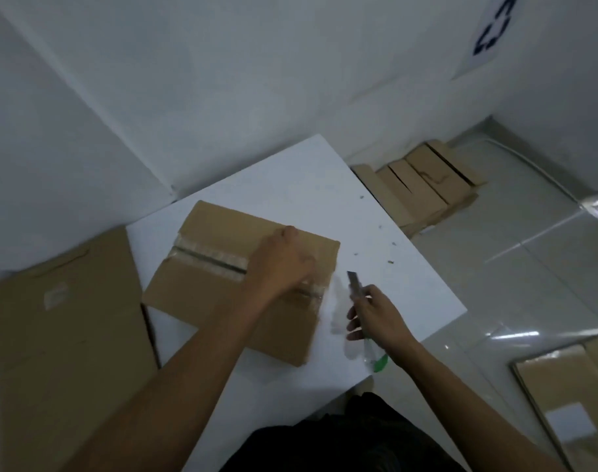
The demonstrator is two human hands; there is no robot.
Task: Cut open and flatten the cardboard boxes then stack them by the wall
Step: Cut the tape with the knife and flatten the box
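Three single boxes, one pile (423, 189), one knife (354, 282), one table (325, 185), one sign (488, 32).
Boxes: table box (222, 240) in the middle, left box (66, 335) at 9 o'clock, floor box (563, 379) at 4 o'clock; the pile at 1 o'clock, sheets inside not countable.

Matt cardboard box (222, 267), glossy tape (209, 258)

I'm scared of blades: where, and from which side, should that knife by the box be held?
Grip the knife by its handle, coming from the green tail end, as the right hand does. It is long and slim, and the bare blade sticks out at the far end, beside the cardboard box; the near end keeps fingers behind the edge.
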